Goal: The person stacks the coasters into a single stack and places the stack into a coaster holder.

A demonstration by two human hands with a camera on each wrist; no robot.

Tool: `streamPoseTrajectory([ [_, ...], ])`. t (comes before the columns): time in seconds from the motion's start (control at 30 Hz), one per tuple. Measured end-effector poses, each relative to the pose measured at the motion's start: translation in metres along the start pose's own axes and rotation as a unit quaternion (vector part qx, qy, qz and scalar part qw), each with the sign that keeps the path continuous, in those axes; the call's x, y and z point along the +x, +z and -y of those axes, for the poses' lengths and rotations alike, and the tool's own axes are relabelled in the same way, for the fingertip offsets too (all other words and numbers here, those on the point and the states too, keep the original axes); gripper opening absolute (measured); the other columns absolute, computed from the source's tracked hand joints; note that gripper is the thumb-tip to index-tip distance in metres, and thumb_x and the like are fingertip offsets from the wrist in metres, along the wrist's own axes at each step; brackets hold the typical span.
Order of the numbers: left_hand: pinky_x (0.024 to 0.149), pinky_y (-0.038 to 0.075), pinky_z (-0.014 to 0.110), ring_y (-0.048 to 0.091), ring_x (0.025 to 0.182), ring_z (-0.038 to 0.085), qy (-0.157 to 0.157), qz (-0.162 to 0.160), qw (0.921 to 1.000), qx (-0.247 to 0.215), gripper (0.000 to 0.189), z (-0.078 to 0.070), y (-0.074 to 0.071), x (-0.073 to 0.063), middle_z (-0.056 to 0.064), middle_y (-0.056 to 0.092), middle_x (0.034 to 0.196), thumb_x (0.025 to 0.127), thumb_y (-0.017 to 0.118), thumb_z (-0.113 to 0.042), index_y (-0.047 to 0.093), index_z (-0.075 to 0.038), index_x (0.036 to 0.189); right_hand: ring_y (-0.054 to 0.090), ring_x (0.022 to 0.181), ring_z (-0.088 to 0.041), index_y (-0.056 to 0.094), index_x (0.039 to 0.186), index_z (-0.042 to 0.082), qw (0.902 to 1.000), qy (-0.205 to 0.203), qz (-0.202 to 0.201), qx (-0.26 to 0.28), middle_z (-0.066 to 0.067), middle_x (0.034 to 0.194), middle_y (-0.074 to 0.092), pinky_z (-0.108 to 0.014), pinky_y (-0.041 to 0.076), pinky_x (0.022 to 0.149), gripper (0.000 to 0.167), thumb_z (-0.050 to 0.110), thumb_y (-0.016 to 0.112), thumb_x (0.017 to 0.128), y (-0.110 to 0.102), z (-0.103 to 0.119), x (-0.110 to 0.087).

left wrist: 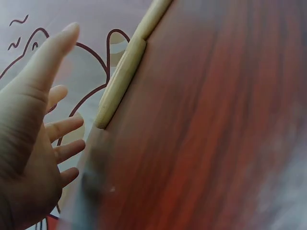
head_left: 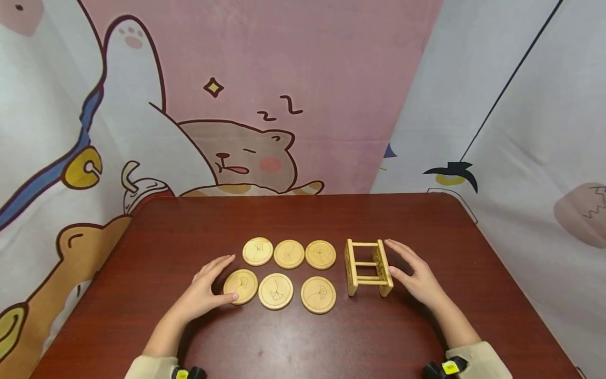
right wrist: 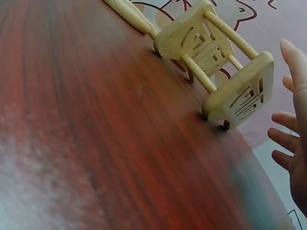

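My left hand [head_left: 206,288] hovers with spread fingers around the left end of the coasters, its thumb overlapping the front-left wooden coaster [head_left: 242,285] in the head view. The left wrist view has this hand [left wrist: 36,129] beside a coaster's edge [left wrist: 122,84], nothing between its fingers. Several round wooden coasters with a leaf drawing lie flat in two rows, among them a back-row coaster [head_left: 289,255] and a front-row coaster [head_left: 319,295]. At their right stands a wooden coaster rack [head_left: 351,268] with slotted sides. My right hand [head_left: 416,276] is extended along the rack's right side, fingertips close to it.
The dark red wooden table [head_left: 265,347] reaches back to a hanging cloth [head_left: 303,52] with cartoon animals. A second cloth area [head_left: 535,131] hangs at the right. Both wrists wear dark straps with cameras, such as the right wrist camera [head_left: 445,367].
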State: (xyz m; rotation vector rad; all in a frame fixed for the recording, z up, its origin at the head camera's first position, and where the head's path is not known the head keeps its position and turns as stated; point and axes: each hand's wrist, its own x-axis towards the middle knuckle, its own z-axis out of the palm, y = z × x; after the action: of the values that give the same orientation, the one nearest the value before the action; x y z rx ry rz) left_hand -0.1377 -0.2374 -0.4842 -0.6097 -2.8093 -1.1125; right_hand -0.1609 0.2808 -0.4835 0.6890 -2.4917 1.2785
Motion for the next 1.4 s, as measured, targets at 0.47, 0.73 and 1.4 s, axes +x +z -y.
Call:
streamPoseTrajectory([
  [0.47,0.093,0.021,0.061,0.035,0.126,0.032,0.013,-0.013,0.999,-0.04,0.092,0.009,0.008,-0.004,0.01,0.045,0.141,0.062,0.088,-0.04,0.049,-0.009,0.14,0.04,0.128,-0.013,0.049,0.13,-0.014,0.9973,-0.031,0.004,0.067,-0.034,0.131,0.046,-0.014,0.025,0.1,0.053,-0.019,0.063,0.079,0.003,0.034,0.005],
  [0.73,0.091,0.019,0.059,0.038,0.124,0.03,0.015,-0.011,0.9993,-0.034,0.089,0.01,0.01,-0.004,0.009,0.049,0.138,0.062,0.089,-0.038,0.052,-0.011,0.137,0.042,0.124,-0.005,0.049,0.132,-0.01,0.9972,-0.005,0.008,0.074,-0.03,0.133,0.047,-0.016,0.033,0.096,0.05,-0.015,0.061,0.084,0.006,0.027,0.002],
  [1.4,0.09,0.021,0.051,0.04,0.12,0.031,0.034,0.003,0.9994,-0.006,0.081,0.012,0.016,-0.004,0.005,0.052,0.133,0.062,0.089,-0.033,0.057,-0.01,0.132,0.041,0.125,0.0,0.04,0.145,0.004,0.9924,0.042,0.034,0.111,-0.02,0.145,0.039,-0.016,0.035,0.096,0.053,-0.003,0.055,0.094,0.012,-0.009,-0.008],
])
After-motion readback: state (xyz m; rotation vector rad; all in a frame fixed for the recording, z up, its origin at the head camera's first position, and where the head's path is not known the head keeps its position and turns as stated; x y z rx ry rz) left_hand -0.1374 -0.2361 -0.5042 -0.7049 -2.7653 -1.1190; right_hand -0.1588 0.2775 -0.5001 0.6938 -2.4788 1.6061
